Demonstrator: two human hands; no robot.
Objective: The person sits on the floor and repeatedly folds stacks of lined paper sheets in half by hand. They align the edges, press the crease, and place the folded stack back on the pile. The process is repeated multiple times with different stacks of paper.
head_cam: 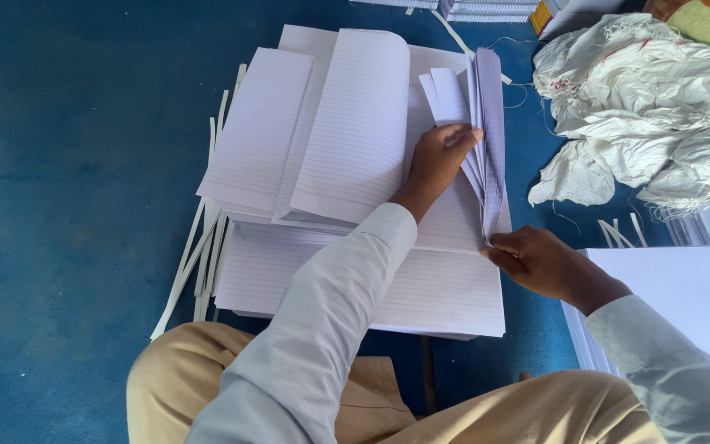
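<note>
Fingers (463, 138) of the left hand (437, 160) are spread narrow and pushed in among the lifted sheets (486, 140), the thumb on one side and the fingertips on the other, so they separate a few leaves from the rest. At the lower corner, the right hand (540, 261) pinches the same bundle between thumb and fingers, closed on the paper edge.

These lifted sheets stand almost upright on their edge, at the right side of the lined paper stack (445, 292), just in front of both hands. Their long axis runs away from the person, from the right hand's pinch up to the far tips, which point away. The right hand is nearer to the lower end, the left hand to the middle.

More folded lined sheets (347, 123) lie flat to the left, with thin paper strips (199, 255) beside them on the blue floor (67, 205). White sacks (651, 107) lie well apart on the right.
</note>
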